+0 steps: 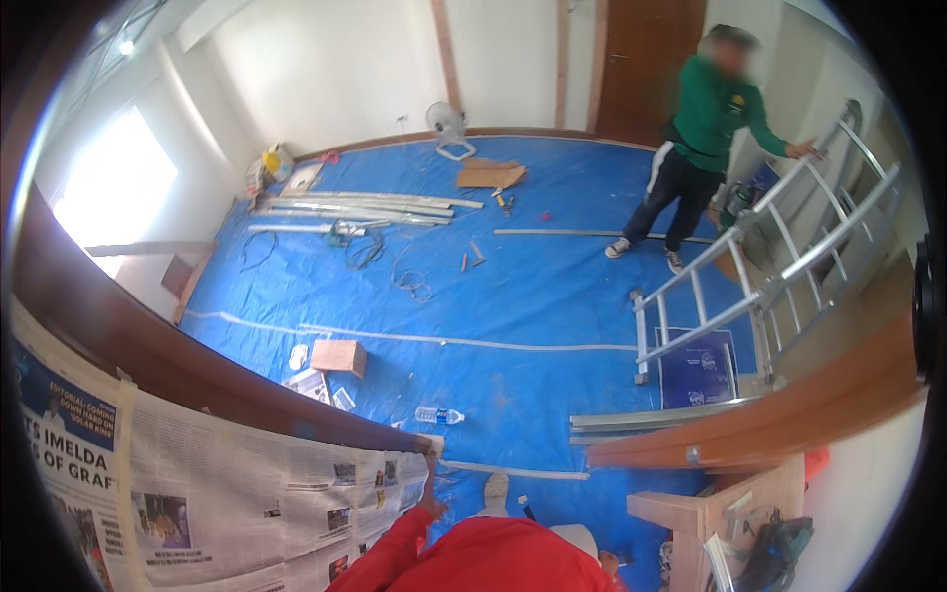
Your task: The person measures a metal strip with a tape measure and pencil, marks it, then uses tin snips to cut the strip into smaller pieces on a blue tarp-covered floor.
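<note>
My left hand (pixel 430 490), below a red sleeve, reaches up along the end of a newspaper-covered panel (pixel 212 483). Its fingers look stretched out against that edge, the thumb apart. Just beyond the fingertips a small white piece (pixel 431 444) sits at the end of the brown wooden beam (pixel 335 422). Only a bit of my right hand (pixel 610 563) shows, low beside my body. Its fingers are mostly hidden, and a small dark bluish thing (pixel 624 558) by it is too small to name.
Blue sheeting (pixel 493 385) covers the floor. On it lie a water bottle (pixel 439 415), a cardboard box (pixel 338 357), metal channels (pixel 365 205) and a fan (pixel 449 128). A person (pixel 718 128) in green touches an aluminium ladder (pixel 760 266). A wooden stand (pixel 710 518) is near, right.
</note>
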Available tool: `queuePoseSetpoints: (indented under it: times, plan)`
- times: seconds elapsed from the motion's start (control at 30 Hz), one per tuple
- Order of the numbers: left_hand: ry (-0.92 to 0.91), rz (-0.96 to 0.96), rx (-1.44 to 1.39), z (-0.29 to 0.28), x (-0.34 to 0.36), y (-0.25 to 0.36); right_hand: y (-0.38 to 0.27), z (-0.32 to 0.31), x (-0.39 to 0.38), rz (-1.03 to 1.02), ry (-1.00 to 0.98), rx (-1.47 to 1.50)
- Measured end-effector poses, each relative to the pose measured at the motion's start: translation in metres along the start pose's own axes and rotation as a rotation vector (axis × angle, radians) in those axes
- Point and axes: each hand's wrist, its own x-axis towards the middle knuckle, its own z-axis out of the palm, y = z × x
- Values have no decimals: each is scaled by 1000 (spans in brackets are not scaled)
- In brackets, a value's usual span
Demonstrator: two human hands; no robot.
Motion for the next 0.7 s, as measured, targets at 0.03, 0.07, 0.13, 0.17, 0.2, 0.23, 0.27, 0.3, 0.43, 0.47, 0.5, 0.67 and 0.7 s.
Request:
queuePoseSetpoints:
  times: [0.03, 0.07, 0.13, 0.17, 0.2, 0.23, 0.27, 0.3, 0.43, 0.47, 0.5, 0.67, 0.7]
  plan:
    - [22, -9, -1, -12, 12, -7, -22, -2, 5, 8, -30, 16]
    - [50, -14, -176, -26, 23, -12, -40, -5, 10, 41, -47, 5]
    - [169, -94, -448, -36, 32, -18, -69, -8, 20, -50, -120, 58]
    - [229, -102, -430, -45, 38, -16, -80, -9, 27, -117, -129, 8]
    - [266, -142, -415, -53, 41, -13, -89, -7, 34, -185, -136, -36]
    - [283, -114, -430, -57, 40, -10, -96, -5, 42, -372, -161, -358]
    - [282, -118, -453, -64, 40, -5, -107, 2, 53, -550, -204, -683]
    - [301, -153, -470, -69, 40, -2, -117, 9, 65, -688, -224, -1038]
    - [329, -246, -554, -74, 43, 1, -181, 62, 116, -479, -372, -755]
    - [349, -228, -526, -74, 46, -2, -201, 77, 130, -445, -398, -714]
    - [342, -222, -497, -73, 49, -5, -223, 94, 147, -432, -426, -692]
    - [42, -207, 233, -91, 59, 13, -334, 166, 229, -447, -540, -610]
    - [-108, -193, 423, -97, 57, 26, -353, 177, 244, -451, -555, -598]
